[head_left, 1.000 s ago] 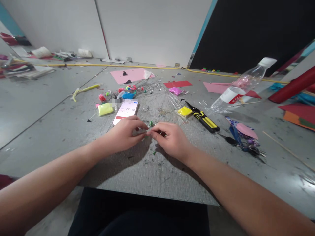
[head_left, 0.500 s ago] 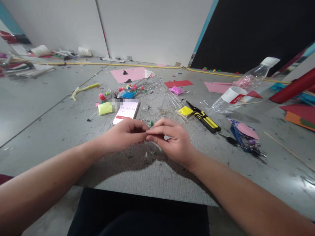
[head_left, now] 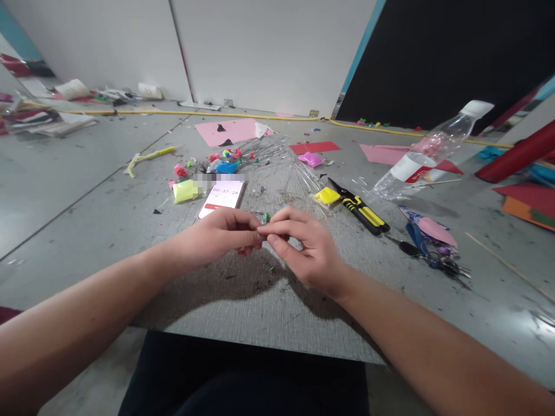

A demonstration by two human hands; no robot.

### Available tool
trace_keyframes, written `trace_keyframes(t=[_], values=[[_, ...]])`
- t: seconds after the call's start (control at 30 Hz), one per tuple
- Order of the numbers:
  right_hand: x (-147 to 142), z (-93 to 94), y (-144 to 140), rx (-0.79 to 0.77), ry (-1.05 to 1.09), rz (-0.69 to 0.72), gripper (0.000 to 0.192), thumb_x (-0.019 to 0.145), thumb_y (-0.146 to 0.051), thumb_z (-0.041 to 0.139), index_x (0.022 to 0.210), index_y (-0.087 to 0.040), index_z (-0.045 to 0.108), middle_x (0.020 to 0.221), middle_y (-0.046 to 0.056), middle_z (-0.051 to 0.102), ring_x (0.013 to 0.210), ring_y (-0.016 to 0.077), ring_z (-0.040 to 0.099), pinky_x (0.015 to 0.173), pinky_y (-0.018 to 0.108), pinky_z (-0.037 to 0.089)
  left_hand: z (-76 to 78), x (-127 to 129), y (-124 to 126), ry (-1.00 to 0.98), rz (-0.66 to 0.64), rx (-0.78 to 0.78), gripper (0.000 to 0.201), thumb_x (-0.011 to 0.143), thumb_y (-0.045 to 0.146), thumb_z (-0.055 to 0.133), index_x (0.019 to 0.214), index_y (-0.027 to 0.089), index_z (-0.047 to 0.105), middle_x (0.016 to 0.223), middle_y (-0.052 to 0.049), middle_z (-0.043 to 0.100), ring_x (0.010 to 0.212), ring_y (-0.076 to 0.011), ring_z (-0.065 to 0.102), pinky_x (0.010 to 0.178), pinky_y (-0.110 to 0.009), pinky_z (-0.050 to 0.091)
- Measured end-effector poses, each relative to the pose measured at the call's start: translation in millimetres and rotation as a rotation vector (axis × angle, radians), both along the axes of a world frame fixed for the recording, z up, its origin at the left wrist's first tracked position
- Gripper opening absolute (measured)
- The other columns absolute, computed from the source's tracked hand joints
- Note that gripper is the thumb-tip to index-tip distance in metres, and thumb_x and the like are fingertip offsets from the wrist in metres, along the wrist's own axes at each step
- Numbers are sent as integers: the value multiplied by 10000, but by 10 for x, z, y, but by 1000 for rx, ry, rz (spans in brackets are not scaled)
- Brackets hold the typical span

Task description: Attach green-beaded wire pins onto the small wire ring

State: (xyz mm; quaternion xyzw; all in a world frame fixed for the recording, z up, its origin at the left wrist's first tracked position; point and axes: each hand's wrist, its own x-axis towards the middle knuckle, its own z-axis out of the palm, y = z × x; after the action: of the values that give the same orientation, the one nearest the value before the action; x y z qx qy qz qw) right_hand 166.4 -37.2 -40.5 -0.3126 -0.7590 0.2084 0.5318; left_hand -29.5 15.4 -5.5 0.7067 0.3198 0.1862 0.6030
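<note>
A tiny green bead-like piece on a thin clear wire sits pinched between the fingers of the left hand and right hand, raised just above the scratched grey surface, its shape mostly hidden by the fingertips.

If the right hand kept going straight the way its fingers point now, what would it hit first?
The right hand points left, its fingertips already meeting those of the left hand, so it would likely press into that hand first. A small green piece lies just beyond the fingertips; its depth is unclear.
</note>
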Motion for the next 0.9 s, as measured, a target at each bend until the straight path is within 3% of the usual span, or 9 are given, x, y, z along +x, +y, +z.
trace_keyframes(t=[0.4, 0.67, 0.9], values=[[-11, -2, 8, -29, -25, -17, 128, 891, -152, 615, 938, -204, 722, 887, 43, 660, 775, 149, 620, 653, 306, 524, 23, 37, -5, 56, -8, 54, 104, 834, 160, 603, 757, 161, 673, 626, 27, 579, 587, -85, 531, 567, -218, 428], [-7, 2, 21, -68, -9, -2, 115, 875, -146, 635, 923, -198, 726, 870, 35, 659, 708, 120, 590, 597, 271, 491, 28, 25, -3, 134, -18, 168, 167, 861, 222, 582, 719, 162, 648, 611, 22, 566, 586, -91, 515, 556, -232, 400], [-6, 3, 37, -225, 69, 80, 68, 854, -166, 660, 892, -205, 700, 843, 14, 651, 730, 116, 599, 597, 254, 479, 38, 8, -10, 191, -6, 235, 155, 840, 237, 599, 710, 167, 645, 599, 25, 562, 567, -95, 500, 533, -231, 376]])
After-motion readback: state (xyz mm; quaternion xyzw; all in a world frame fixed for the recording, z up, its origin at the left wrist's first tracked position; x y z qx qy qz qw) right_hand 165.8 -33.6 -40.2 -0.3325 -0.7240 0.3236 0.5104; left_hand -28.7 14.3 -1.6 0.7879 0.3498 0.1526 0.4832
